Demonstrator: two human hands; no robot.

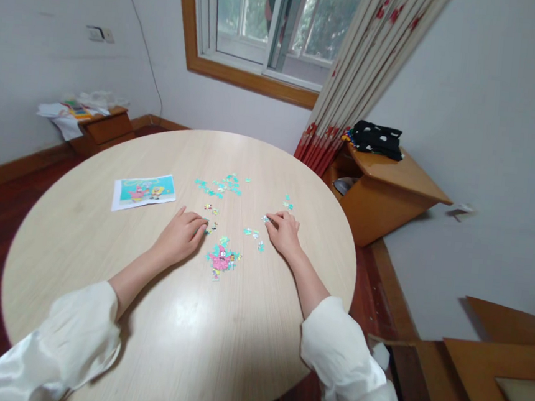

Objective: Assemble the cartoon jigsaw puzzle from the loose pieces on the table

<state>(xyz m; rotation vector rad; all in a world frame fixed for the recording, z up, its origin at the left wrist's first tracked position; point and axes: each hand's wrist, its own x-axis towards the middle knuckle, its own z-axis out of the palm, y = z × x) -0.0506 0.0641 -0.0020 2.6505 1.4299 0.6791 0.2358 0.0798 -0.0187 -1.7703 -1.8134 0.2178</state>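
Observation:
My right hand (284, 232) is closed in a pinch on a small puzzle piece (264, 219), low over the table. My left hand (181, 233) lies with its fingers apart, the fingertips beside a few loose pieces (214, 226). Between and below my hands is a joined puzzle section (222, 259) showing a pink starfish figure with teal around it. Several loose teal and white pieces (251, 232) lie left of my right hand. A yellowish piece (207, 206) sits above my left fingertips.
Scattered teal pieces (222, 186) lie farther back on the round wooden table (151, 352). A few more pieces (288, 203) are at the right. A printed reference picture (144, 192) lies at the left. Beyond the table stand small cabinets (380, 198) and a curtain (348, 76).

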